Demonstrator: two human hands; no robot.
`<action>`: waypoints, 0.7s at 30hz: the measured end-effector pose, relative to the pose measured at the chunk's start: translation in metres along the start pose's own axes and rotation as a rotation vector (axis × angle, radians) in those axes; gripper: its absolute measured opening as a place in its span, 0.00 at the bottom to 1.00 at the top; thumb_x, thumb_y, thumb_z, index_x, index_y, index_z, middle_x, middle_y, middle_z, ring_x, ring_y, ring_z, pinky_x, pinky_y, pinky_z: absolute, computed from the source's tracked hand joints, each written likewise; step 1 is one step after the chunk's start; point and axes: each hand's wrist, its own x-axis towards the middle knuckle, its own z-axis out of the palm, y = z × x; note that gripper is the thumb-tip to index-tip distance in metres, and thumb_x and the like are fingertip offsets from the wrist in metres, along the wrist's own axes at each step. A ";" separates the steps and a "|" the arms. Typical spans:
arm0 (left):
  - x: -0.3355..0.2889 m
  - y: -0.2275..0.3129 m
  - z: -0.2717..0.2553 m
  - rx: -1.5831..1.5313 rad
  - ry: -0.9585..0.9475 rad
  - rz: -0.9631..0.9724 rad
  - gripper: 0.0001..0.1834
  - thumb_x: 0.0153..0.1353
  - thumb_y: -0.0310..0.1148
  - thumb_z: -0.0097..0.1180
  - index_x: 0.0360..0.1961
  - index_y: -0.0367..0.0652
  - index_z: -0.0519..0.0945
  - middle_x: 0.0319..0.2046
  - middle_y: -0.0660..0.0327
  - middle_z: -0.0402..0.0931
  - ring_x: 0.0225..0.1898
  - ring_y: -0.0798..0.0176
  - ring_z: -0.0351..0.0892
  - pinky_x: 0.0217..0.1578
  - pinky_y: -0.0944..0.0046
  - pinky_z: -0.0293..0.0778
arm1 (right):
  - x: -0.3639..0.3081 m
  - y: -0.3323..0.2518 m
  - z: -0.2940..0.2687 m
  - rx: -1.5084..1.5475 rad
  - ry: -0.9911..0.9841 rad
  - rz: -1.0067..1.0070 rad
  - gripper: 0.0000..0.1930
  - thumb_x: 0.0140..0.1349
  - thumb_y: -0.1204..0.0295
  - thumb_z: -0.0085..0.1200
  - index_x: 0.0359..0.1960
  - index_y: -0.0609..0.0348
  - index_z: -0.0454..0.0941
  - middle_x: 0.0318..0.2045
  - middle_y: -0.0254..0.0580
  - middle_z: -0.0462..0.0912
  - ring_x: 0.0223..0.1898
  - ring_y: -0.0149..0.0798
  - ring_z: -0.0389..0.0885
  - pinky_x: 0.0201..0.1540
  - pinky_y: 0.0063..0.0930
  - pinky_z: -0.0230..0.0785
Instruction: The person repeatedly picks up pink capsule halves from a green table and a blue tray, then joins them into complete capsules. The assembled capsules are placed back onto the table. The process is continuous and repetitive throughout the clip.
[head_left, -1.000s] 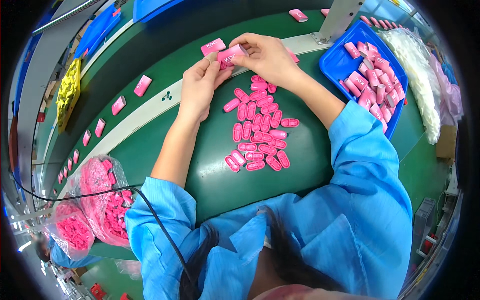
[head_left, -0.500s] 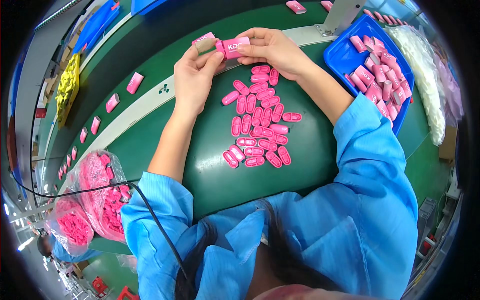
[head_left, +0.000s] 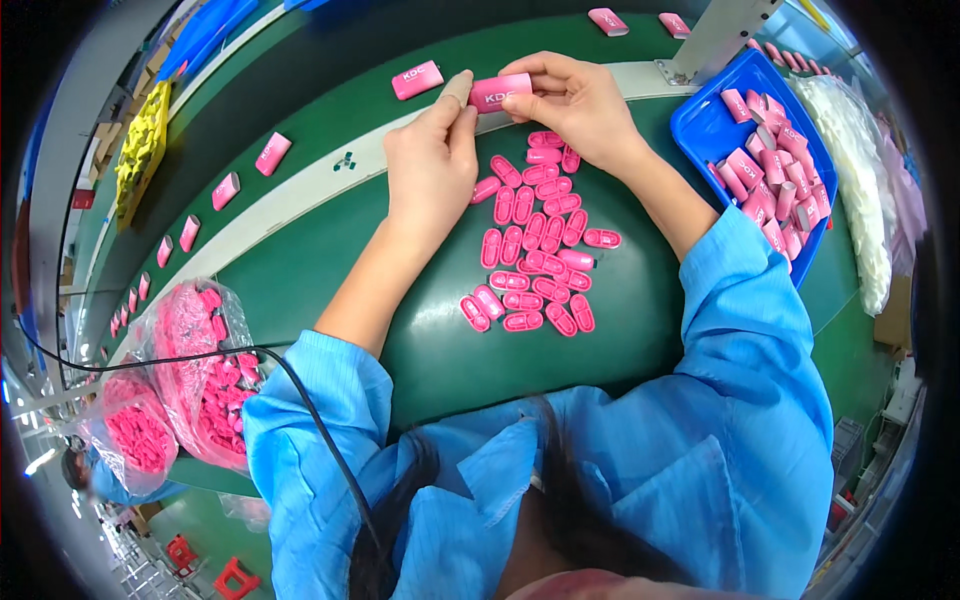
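Above the pale rail at the far side of the table, a flat pink casing with white lettering lies sideways between my two hands. My right hand pinches its right end between thumb and fingers. At the left end, the thumb and the covered index finger of my left hand are closed against the casing. A beige finger cot sits on that index finger. Below the hands, many small oval pink inserts lie loosely spread on the green table. Whatever is inside the casing is hidden.
A blue tray full of pink casings stands at right, beside a white plastic bag. Finished-looking casings sit spaced along the green belt beyond the rail. Clear bags of pink parts lie at left; a black cable crosses my left sleeve.
The pink insert that stuck out of the casing's left end no longer shows there. Both hands have shifted slightly right in the picture, and so has the scene around the table.
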 end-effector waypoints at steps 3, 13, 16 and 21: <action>0.001 0.001 0.006 0.168 0.104 0.220 0.14 0.58 0.25 0.52 0.46 0.34 0.77 0.20 0.45 0.75 0.21 0.60 0.80 0.25 0.65 0.72 | -0.005 -0.006 0.004 -0.214 0.039 -0.037 0.12 0.58 0.76 0.55 0.44 0.67 0.74 0.35 0.40 0.81 0.37 0.28 0.80 0.42 0.20 0.73; 0.010 -0.001 -0.013 0.213 -0.215 0.188 0.16 0.53 0.25 0.54 0.45 0.42 0.78 0.45 0.55 0.76 0.43 0.53 0.77 0.42 0.60 0.74 | 0.085 0.046 -0.034 -0.484 0.043 0.183 0.18 0.56 0.66 0.57 0.44 0.65 0.77 0.33 0.44 0.83 0.32 0.30 0.80 0.39 0.23 0.72; 0.003 0.009 -0.014 0.176 -0.392 0.505 0.15 0.52 0.23 0.53 0.43 0.42 0.79 0.44 0.55 0.77 0.43 0.53 0.76 0.44 0.59 0.73 | 0.090 0.066 -0.064 -0.609 0.097 0.061 0.19 0.55 0.66 0.56 0.46 0.64 0.77 0.35 0.45 0.82 0.31 0.36 0.80 0.40 0.26 0.72; -0.011 0.017 -0.015 0.369 -0.473 0.380 0.10 0.53 0.25 0.54 0.38 0.40 0.79 0.40 0.55 0.76 0.37 0.51 0.77 0.41 0.55 0.74 | 0.028 0.021 -0.095 -0.997 -0.087 -0.138 0.19 0.53 0.68 0.57 0.46 0.63 0.76 0.34 0.45 0.82 0.33 0.42 0.80 0.41 0.31 0.71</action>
